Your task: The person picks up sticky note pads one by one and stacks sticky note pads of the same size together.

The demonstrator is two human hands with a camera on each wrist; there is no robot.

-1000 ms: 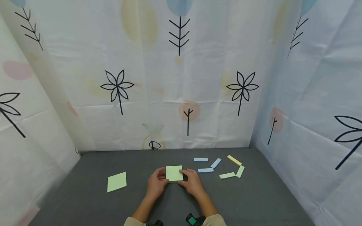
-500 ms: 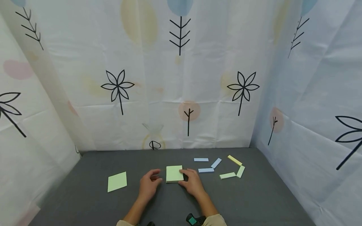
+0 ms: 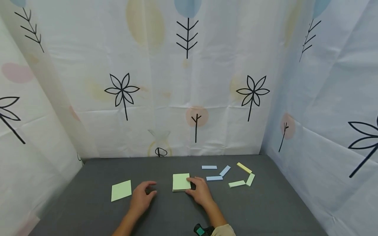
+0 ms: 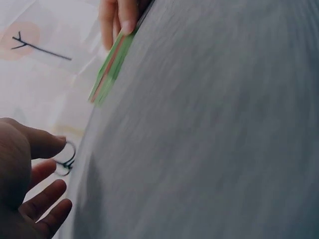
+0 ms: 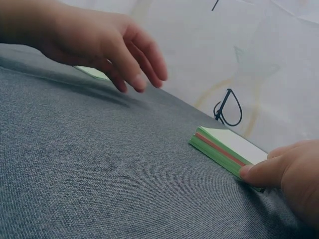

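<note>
A thick pad of light green sticky notes (image 3: 180, 183) lies on the dark grey table. Its side shows a reddish layer between green ones in the right wrist view. My right hand (image 3: 201, 192) holds the pad at its right edge, thumb (image 5: 256, 174) on the near side and fingers at the far part. My left hand (image 3: 140, 198) is in the air over the table, between the pad and a single green square sheet (image 3: 121, 190). Its fingers are loosely bent and hold nothing, as the left wrist view also shows.
Right of the pad lie several narrow paper strips: blue strips (image 3: 214, 178), a yellow strip (image 3: 244, 167) and pale green strips (image 3: 237, 184). A white patterned cloth (image 3: 165, 98) hangs behind the table (image 3: 177, 216) and along both sides.
My left hand has let go of the pad's left side and moved left, toward the single green sheet. The right hand still grips the pad, which has stayed in place.
</note>
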